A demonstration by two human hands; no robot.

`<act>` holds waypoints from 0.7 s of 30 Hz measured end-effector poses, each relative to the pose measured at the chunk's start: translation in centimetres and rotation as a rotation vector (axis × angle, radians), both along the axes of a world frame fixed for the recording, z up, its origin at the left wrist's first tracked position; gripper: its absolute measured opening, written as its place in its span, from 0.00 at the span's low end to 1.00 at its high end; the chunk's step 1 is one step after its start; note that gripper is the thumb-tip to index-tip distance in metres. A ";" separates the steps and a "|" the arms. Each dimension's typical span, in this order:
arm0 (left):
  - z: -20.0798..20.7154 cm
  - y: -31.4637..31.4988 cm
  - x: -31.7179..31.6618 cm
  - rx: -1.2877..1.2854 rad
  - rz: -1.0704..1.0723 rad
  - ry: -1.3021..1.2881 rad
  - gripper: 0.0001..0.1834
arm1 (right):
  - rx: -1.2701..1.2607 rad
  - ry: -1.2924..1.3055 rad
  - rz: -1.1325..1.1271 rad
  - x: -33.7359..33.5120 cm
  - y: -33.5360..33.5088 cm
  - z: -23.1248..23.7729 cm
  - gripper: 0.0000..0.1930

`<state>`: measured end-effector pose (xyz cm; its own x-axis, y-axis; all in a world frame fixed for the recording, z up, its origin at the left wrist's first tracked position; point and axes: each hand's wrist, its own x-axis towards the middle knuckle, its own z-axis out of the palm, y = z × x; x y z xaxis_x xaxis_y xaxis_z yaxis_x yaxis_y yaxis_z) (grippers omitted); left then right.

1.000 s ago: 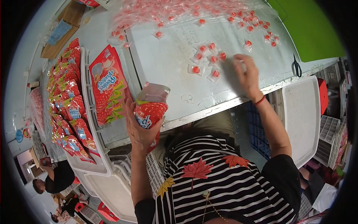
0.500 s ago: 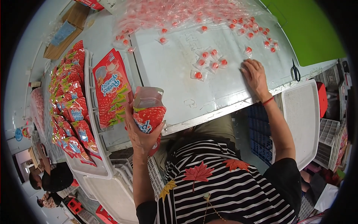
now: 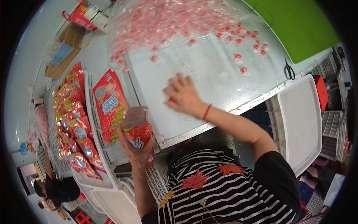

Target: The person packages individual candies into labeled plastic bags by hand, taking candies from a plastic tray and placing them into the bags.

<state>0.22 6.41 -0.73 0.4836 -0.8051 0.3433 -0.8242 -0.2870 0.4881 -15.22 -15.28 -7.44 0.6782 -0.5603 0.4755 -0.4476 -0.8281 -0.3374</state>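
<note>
My left hand (image 3: pixel 136 151) is wrapped round a red printed pouch (image 3: pixel 138 133), held at the table's near edge with its mouth gaping. Over the white table my right hand (image 3: pixel 184 95) has its fingers spread, slightly smeared by motion. A bit of red candy (image 3: pixel 170 100) shows beside its thumb; whatever else lies beneath the palm is hidden. To that hand's right are two wrapped red candies (image 3: pixel 244 70). Flat empty-looking pouches (image 3: pixel 109 108) are stacked left of the held one.
A clear plastic sheet or bag (image 3: pixel 160 26) with many wrapped candies covers the far side. Filled pouches (image 3: pixel 76 123) stand in rows on a white tray (image 3: pixel 89 100) at left. Black scissors (image 3: pixel 289 71) and a green board (image 3: pixel 298 30) are at right. Another person (image 3: pixel 61 192) works at far left.
My right hand has swept left across the table toward the pouch. The small candy cluster no longer shows in the middle. My left hand keeps hold of the pouch; the view has shifted.
</note>
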 end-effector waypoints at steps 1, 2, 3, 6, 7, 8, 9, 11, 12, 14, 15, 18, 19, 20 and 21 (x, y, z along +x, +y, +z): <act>0.1 -0.1 -0.1 -0.004 -0.010 -0.003 0.61 | 0.012 -0.007 -0.002 1.0 1.2 0.1 0.22; 0.0 -0.3 0.2 -0.032 -0.026 -0.036 0.61 | 0.025 -0.016 0.001 1.8 2.2 0.1 0.22; -0.1 -0.7 0.4 -0.058 -0.041 -0.068 0.60 | 0.029 -0.023 0.000 2.6 2.8 0.2 0.23; 1.3 -1.9 0.5 -0.018 -0.029 -0.011 0.59 | 0.136 -0.068 0.106 2.4 3.1 0.3 0.28; 1.4 -2.3 0.6 0.018 -0.005 0.056 0.59 | 0.140 -0.163 0.131 1.8 2.9 -0.1 0.30; 1.0 -1.5 1.0 -0.018 0.005 0.058 0.59 | 0.164 -0.145 0.127 0.8 1.6 0.6 0.33; 0.7 -1.0 1.2 -0.026 0.004 0.060 0.59 | 0.098 -0.134 0.023 -1.0 -0.6 0.9 0.33; 0.1 0.3 1.5 -0.048 0.033 0.022 0.59 | -0.047 -0.155 -0.212 -5.9 -6.9 1.6 0.29; -0.5 0.9 1.8 -0.036 0.037 0.008 0.59 | -0.199 -0.292 -0.325 -9.1 -10.8 0.8 0.26; -0.1 0.9 1.6 -0.024 0.031 0.005 0.59 | -0.245 -0.243 -0.512 -16.1 -16.9 1.4 0.23; 0.1 0.7 1.4 -0.007 0.022 -0.002 0.60 | -0.217 -0.142 -0.612 -20.0 -19.7 0.6 0.24; 0.0 0.1 1.6 -0.017 -0.007 -0.021 0.60 | -0.078 0.156 -0.765 -27.2 -23.3 -0.8 0.23; 0.1 -0.1 1.6 -0.022 -0.010 -0.041 0.60 | 0.069 0.152 -0.749 -28.3 -23.5 -1.0 0.23; 0.1 -0.2 1.6 -0.017 -0.002 -0.044 0.60 | 0.025 0.149 -0.672 -27.9 -23.2 -1.4 0.20; 0.1 -0.4 1.6 -0.011 -0.016 -0.071 0.60 | 0.021 0.149 -0.631 -27.6 -22.7 -1.9 0.19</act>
